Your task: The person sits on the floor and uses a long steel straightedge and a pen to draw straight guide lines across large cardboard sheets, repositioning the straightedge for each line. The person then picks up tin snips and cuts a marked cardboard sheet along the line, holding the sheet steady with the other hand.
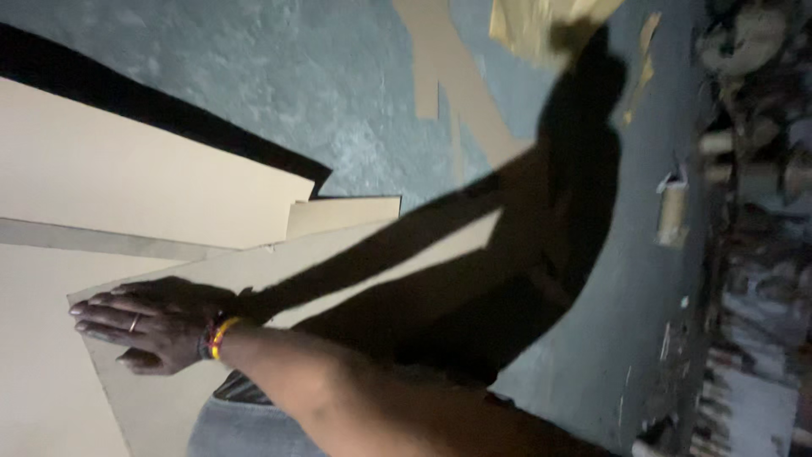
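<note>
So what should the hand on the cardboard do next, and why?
Probably press down and slide the top cardboard sheet square with the others. The hand lies flat on its corner, fingers spread, and the sheet sits skewed across the stack.

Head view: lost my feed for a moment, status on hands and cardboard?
One hand flat, fingers spread, no grip, pressing the top tan cardboard sheet. Other hand not in view. More tan sheets stacked beneath; strips on grey floor.
</note>
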